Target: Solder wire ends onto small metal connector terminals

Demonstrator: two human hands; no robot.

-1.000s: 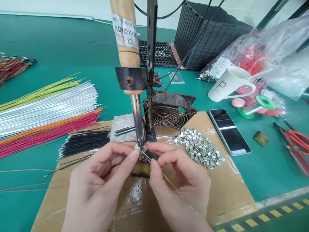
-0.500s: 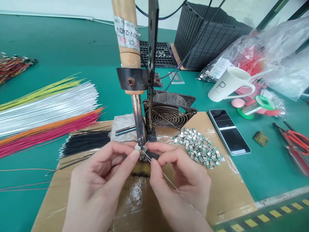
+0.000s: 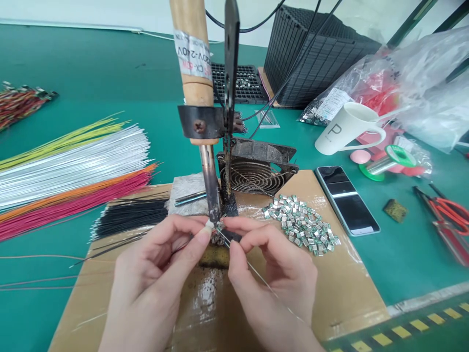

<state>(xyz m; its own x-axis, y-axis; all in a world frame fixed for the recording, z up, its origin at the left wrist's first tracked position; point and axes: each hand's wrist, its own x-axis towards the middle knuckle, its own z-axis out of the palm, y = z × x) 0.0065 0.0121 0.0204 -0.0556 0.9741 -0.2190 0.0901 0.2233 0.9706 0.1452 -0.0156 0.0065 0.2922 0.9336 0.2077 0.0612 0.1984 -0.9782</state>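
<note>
A soldering iron point(image 3: 196, 93) with a wooden handle is clamped upright in a dark metal stand point(image 3: 230, 73), tip down. Just left of the tip, my left hand point(image 3: 154, 274) pinches a thin red wire point(image 3: 180, 247) between thumb and index finger; a small white spot shows at those fingertips. My right hand point(image 3: 273, 269) is closed on a strand of solder wire point(image 3: 266, 282), which runs from the tip back under the palm. Its index fingertip touches a small metal connector point(image 3: 220, 226) by the tip. The joint itself is too small and partly hidden to make out.
A pile of small connectors point(image 3: 302, 225) lies right on the cardboard point(image 3: 348, 293), beside a phone point(image 3: 348, 200). Black wires point(image 3: 134, 217) and coloured wire bundles point(image 3: 73, 161) spread left. Behind stand a fan point(image 3: 258, 168), a mug point(image 3: 346, 128) and black trays point(image 3: 315, 58). Pliers point(image 3: 447, 220) lie far right.
Almost nothing differs. My left hand and wrist have shifted very slightly to the right; both hands keep their grip at the iron's tip.
</note>
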